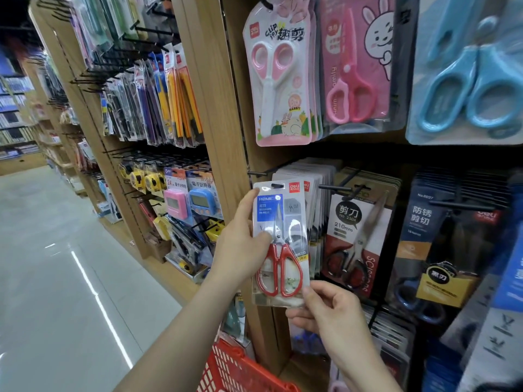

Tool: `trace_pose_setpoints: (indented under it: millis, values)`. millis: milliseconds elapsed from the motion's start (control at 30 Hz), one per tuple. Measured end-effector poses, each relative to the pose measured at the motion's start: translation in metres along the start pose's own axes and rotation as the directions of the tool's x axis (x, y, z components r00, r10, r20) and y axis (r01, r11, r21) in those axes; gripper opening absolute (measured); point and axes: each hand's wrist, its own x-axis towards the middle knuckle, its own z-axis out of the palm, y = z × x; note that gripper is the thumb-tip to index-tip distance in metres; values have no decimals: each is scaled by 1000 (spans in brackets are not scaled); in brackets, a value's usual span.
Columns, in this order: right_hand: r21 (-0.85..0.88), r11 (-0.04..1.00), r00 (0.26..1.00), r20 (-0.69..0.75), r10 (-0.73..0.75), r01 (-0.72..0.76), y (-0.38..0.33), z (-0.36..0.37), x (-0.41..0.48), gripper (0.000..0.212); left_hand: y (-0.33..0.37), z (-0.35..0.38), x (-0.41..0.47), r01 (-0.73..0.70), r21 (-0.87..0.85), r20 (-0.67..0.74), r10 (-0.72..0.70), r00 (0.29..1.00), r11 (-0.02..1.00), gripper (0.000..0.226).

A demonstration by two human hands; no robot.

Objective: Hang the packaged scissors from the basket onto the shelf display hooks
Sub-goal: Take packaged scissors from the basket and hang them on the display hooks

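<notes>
Left hand [240,244] pinching the pack [278,222] by its left edge, thumb on the front; right hand [331,312] nipping its bottom right corner. It's up before the matching stack [314,176]. The slot seems just below the hook [256,174], so next I line it up and slide it on.

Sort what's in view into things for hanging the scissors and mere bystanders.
For the job: red-handled scissors pack, held by left hand and right hand; red basket; display hook.
Bystanders: pink rabbit scissors, blue scissors, pink timer, yellow tape measures.
</notes>
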Motion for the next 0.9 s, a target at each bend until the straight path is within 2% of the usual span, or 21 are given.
trace_pose_setpoints:
  millis: [133, 300, 400, 500, 567, 667, 733, 833, 900]
  values:
    - [-38, 999, 1000, -19, 1, -2, 2, -2, 3, 19, 8, 1, 14, -20, 264, 79, -1, 997, 964, 70]
    - [-375, 924, 997, 48, -55, 69, 8, -7, 4, 60, 0, 9, 20, -98, 461, 25, 98, 995, 882, 72]
    - [-510, 852, 993, 67, -95, 116, 4, -8, 0, 74, -15, 16, 6, -189, 468, -59, 244, 968, 863, 68]
    - [-561, 795, 971, 77, -227, 231, 4, -6, -1, 73, -32, 26, -10, -331, 423, 36, 350, 936, 843, 68]
    - [-559, 773, 948, 79, -309, 299, 5, -2, -4, 66, -42, 26, -18, -346, 444, 80, 349, 934, 826, 64]
    - [-554, 752, 924, 90, -372, 357, 8, 3, -9, 47, -62, 12, -43, -274, 450, 85, 264, 961, 850, 41]
    - [-546, 769, 938, 108, -329, 333, 17, 9, -11, 33, -88, -4, -72, -202, 482, 130, 159, 979, 853, 27]
    - [-510, 829, 970, 183, -158, 232, 49, 25, -13, 31, -142, -28, -123, -40, 546, 183, -73, 980, 837, 22]
    - [-524, 844, 966, 257, 31, 113, 87, 37, -17, 30, -184, -39, -158, 98, 550, 192, -240, 952, 829, 24]
